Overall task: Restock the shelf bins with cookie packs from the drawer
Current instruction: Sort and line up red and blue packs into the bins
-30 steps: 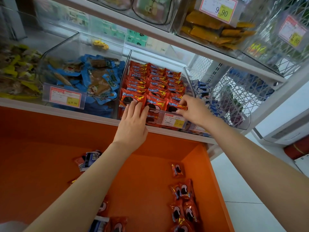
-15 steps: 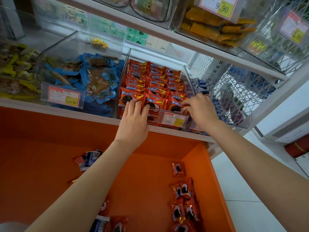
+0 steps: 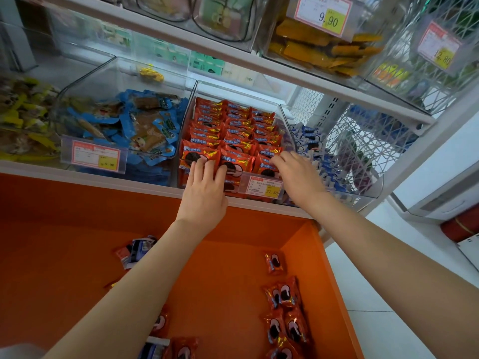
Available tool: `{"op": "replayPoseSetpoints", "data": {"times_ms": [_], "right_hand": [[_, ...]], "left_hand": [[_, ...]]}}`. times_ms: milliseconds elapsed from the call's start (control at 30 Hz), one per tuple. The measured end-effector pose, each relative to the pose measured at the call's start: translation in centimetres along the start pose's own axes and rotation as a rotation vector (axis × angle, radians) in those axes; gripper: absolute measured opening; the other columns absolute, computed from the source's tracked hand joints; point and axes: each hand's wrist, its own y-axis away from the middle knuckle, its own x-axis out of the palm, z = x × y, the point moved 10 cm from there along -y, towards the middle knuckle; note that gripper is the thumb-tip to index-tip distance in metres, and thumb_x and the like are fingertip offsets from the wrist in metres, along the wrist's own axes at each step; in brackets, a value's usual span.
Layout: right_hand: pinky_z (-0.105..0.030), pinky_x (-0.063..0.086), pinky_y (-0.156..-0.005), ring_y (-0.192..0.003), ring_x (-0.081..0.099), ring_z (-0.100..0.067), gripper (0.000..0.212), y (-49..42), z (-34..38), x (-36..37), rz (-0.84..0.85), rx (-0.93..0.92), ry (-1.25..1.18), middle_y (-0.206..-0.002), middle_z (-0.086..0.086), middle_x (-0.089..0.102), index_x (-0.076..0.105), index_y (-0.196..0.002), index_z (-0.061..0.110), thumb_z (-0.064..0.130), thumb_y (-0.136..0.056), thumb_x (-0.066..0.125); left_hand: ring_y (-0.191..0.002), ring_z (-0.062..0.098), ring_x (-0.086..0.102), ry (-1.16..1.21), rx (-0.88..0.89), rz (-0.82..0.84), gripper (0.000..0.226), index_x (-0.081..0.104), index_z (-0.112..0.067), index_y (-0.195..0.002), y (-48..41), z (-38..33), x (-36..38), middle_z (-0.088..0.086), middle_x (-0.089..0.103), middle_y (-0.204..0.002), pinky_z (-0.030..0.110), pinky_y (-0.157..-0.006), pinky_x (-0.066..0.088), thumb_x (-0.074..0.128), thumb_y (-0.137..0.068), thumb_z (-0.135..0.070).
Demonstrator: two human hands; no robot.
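gently, with left hand [image 3: 204,193] laid flat, fingers straight, on the front row of cookie packs [image 3: 239,161] in the middle bin [image 3: 286,123] and right hand [image 3: 298,177] draped over the right-end pack [image 3: 267,165], grip unclear, press evenly, square the row, then fetch loose packs [image 3: 285,296] from the drawer [image 3: 77,229].

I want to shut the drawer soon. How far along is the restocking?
Done: the clear plastic shelf bin holds tidy rows of red cookie packs. In hand: left hand and right hand touch its front row. Left: loose red packs lie in the orange drawer.
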Motion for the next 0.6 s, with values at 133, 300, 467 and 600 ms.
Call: {"op": "replayPoseSetpoints", "data": {"times_ms": [133, 300, 467, 600], "right_hand": [[-0.033, 0.040, -0.095, -0.122, 0.044, -0.024, 0.052, 1.4, 0.2, 0.8, 0.045, 0.000, -0.055, -0.133, -0.010, 0.047, 0.039, -0.140, 0.006, -0.007, -0.090, 0.046], [-0.036, 0.033, -0.108, -0.135, 0.035, -0.025, 0.062, 3.2, 0.2, 1.7, 0.018, 0.007, -0.086, -0.146, -0.012, 0.040, 0.026, -0.148, 0.006, -0.006, -0.090, 0.046], [-0.034, 0.011, -0.119, -0.147, 0.011, -0.022, 0.072, 5.6, 0.3, 4.1, 0.026, 0.007, -0.118, -0.159, -0.010, 0.013, 0.011, -0.151, 0.009, -0.008, -0.090, 0.044], [-0.042, 0.018, -0.109, -0.135, 0.041, -0.025, 0.074, 8.5, 0.8, 5.4, -0.049, 0.016, -0.087, -0.146, -0.013, 0.042, 0.034, -0.143, 0.005, 0.006, -0.080, 0.072]], "left_hand": [[-0.140, 0.034, 0.023, -0.016, 0.008, 0.015, 0.054, 0.036, -0.009, -0.142, 0.0, 0.0, 0.1, 0.016, 0.038, -0.143, 0.043, -0.117, 0.013, 0.054, -0.092, -0.018], [-0.143, 0.030, 0.016, -0.027, 0.020, 0.039, 0.057, 0.029, -0.012, -0.146, 0.0, 0.1, 0.1, 0.012, 0.031, -0.148, 0.041, -0.118, 0.012, 0.050, -0.095, -0.022], [-0.146, 0.028, 0.007, -0.009, 0.055, 0.085, 0.061, 0.022, -0.012, -0.150, 0.5, 0.5, 0.2, 0.011, 0.023, -0.154, 0.040, -0.116, 0.017, 0.049, -0.096, -0.019], [-0.147, 0.026, 0.007, -0.029, 0.069, 0.089, 0.060, 0.027, -0.009, -0.148, 1.8, 0.6, 0.6, 0.010, 0.018, -0.157, 0.037, -0.114, 0.020, 0.052, -0.094, -0.016]]}}
